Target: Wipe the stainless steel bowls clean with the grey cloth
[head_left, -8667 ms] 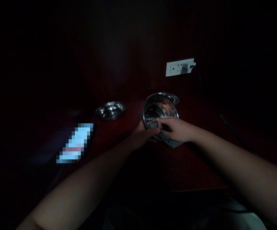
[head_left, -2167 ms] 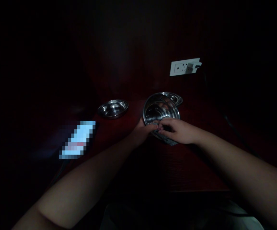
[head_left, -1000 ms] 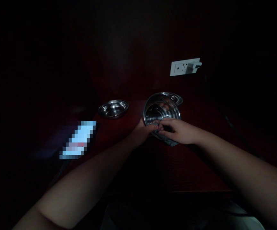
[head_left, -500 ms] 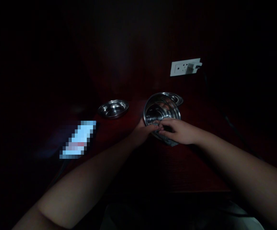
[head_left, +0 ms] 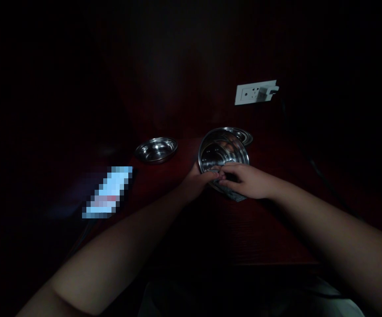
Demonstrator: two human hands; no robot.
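Note:
A shiny metal bowl is tilted so that its opening faces me. My left hand grips its lower left side, the thumb lying over the rim and the other fingers hidden behind. At the near rim, my right hand is closed on a dark, patterned cloth. Part of the cloth hangs below the right palm, and the fingertips reach just inside the bowl. The fingertips of both hands almost meet at the rim.
On the dark red table, a shallow metal dish stands to the left. Another round metal piece lies partly behind the bowl. A lit, blurred-out screen is at the left. A wall socket holds a plug; a cable runs down the right.

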